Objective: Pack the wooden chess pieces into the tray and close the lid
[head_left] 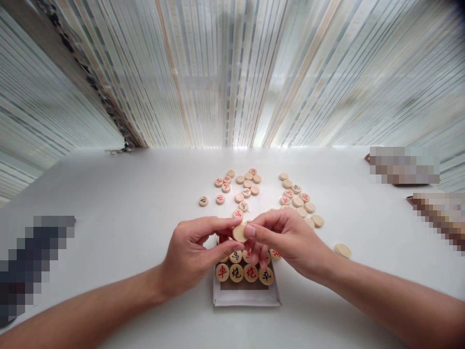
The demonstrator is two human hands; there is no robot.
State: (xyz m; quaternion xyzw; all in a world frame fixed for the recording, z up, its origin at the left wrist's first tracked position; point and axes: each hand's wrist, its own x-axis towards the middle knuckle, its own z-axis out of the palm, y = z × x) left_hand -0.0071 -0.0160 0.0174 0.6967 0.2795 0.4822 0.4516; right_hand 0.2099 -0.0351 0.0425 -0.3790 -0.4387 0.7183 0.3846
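Over a shallow white box (pixel 250 299), both hands meet at one round wooden Chinese chess piece (pixel 239 233), its plain pale face toward me. My left hand (pixel 198 247) grips it at the edge between thumb and fingers. The thumb and index finger of my right hand (pixel 288 237) pinch its right side, while the other right fingers hang curled over the box. Rows of pieces with red and black characters lie in the box, among them a red-marked piece (pixel 222 272) and a black-marked piece (pixel 266 276). My hands hide the box's far part.
Many loose pieces are scattered on the white table (pixel 145 194) beyond the hands, some face up, such as a black-marked one (pixel 203 200), others blank side up. Two plain pieces (pixel 342 250) lie by my right forearm. Blurred-out objects sit at both sides. A striped curtain (pixel 218 72) hangs behind.
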